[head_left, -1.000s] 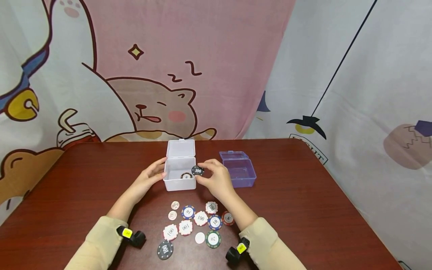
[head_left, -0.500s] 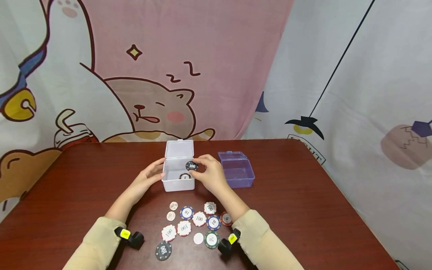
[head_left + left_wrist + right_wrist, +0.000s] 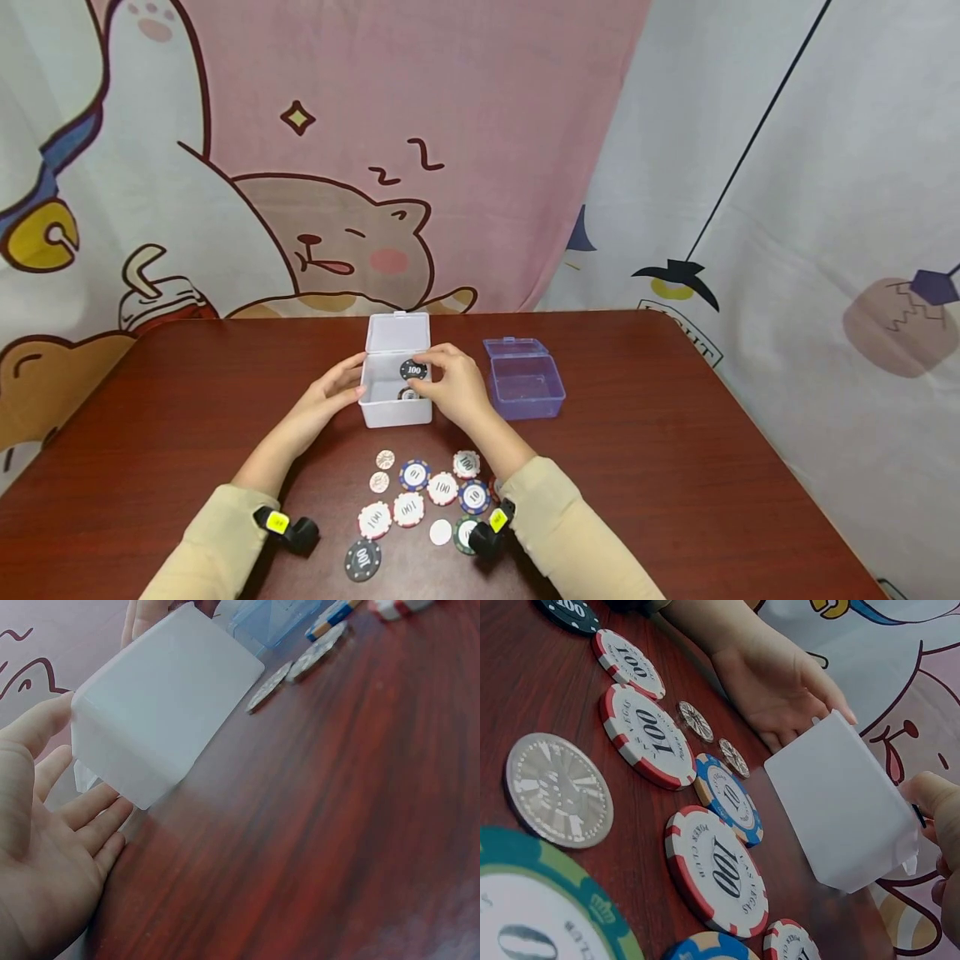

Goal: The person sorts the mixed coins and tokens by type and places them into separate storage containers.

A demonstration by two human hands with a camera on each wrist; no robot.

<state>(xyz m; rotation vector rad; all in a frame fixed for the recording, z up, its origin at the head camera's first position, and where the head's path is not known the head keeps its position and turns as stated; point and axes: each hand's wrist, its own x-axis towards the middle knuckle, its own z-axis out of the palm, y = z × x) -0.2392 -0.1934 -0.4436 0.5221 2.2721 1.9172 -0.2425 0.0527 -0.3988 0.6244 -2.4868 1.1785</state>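
Between thumb and fingers, my right hand pinches a black poker chip marked 100, tilted up over the inside of a white plastic box. The box's lid stands open at the back. Another chip with a dark rim lies in the box, partly covered by the right thumb. At the box's left side, my left hand rests with fairly straight fingers against the wall. In the left wrist view its thumb touches the edge of the box. From the right wrist, only a dark sliver of the held chip shows.
Right of the white box stands a translucent purple box, lid open. Nearer me lie several poker chips, among them a blue one and a black one, plus silvery coins. My right wrist camera covers part of a green chip.
My right hand has moved left with the black chip, from the white box's right edge to over its inside. The left hand keeps its place at the box.
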